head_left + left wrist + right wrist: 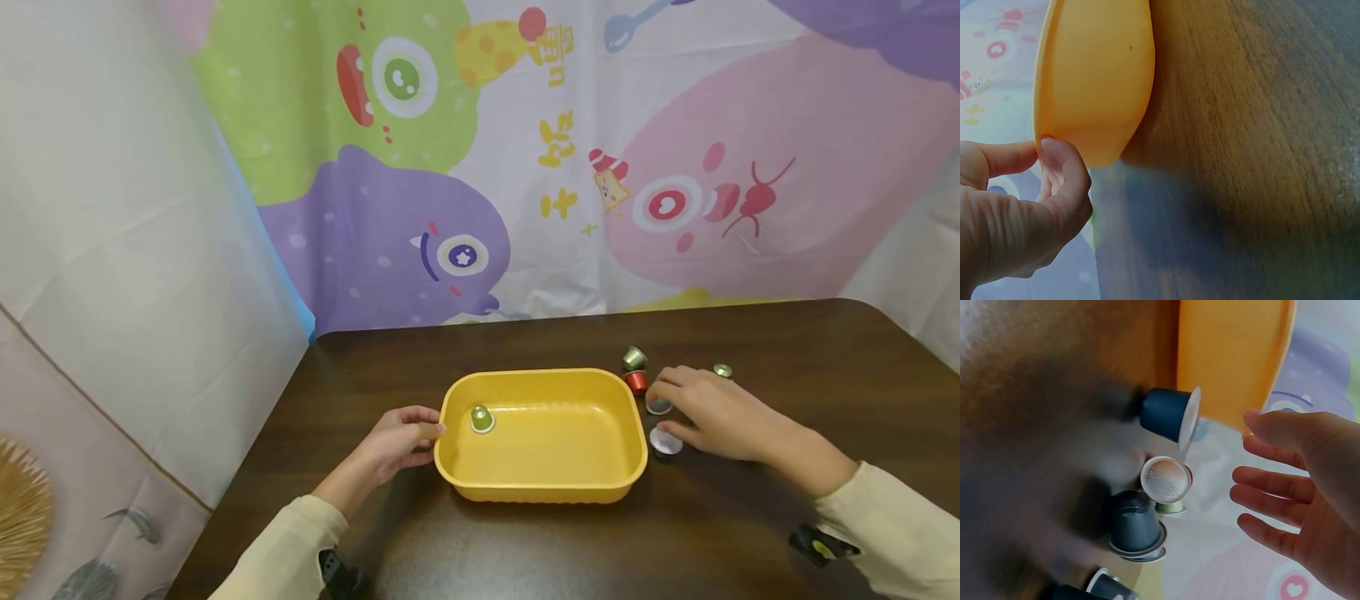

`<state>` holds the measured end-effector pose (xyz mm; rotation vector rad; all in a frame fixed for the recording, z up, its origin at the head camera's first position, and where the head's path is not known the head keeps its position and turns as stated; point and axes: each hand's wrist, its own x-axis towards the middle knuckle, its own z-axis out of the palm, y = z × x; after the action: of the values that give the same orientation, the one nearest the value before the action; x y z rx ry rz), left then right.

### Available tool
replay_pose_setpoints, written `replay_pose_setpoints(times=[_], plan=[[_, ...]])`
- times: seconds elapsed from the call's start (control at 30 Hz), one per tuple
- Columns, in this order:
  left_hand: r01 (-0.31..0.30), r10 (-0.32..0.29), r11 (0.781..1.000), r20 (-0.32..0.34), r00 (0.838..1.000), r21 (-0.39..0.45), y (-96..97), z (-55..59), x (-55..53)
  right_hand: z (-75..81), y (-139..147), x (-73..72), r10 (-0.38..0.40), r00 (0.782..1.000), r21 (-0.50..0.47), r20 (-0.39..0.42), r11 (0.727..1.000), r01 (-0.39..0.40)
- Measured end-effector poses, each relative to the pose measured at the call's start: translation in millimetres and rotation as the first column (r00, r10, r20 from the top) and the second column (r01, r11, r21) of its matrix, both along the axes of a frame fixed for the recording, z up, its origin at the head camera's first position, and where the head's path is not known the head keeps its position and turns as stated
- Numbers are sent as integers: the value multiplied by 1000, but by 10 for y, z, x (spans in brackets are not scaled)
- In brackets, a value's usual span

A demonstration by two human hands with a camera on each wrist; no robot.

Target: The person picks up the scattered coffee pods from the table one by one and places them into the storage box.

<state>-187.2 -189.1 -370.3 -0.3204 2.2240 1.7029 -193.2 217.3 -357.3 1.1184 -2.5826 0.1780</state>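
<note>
Fingers of your right hand [712,412] are spread and hold nothing, near the silver-lidded capsules [666,441] just beside the right edge of the yellow tray [555,457]; your left hand [399,442] pinches its left rim. The tray stands on the desk [525,554], short of the far edge, a green capsule [482,418] inside near its left end. Probably best to straddle one lid with thumb and forefinger, squeeze gently, and avoid nudging the red capsule [636,382] beyond.
</note>
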Motion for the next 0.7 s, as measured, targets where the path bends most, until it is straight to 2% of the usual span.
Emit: replay_pose_setpoints(times=[0.27,0.53,0.7], plan=[[5,-5,1000,5,1000,-5,3,15,3,-138,5,30,7,1000,2,-7,1000,-7],[0,0,1000,-3,1000,-1,1,12,1,-239,-11,43,71,997,-7,-34,997,-72],[-3,3,1000,-1,1000,5,-1,-9,-3,-275,-14,54,71,997,7,-11,997,-71]])
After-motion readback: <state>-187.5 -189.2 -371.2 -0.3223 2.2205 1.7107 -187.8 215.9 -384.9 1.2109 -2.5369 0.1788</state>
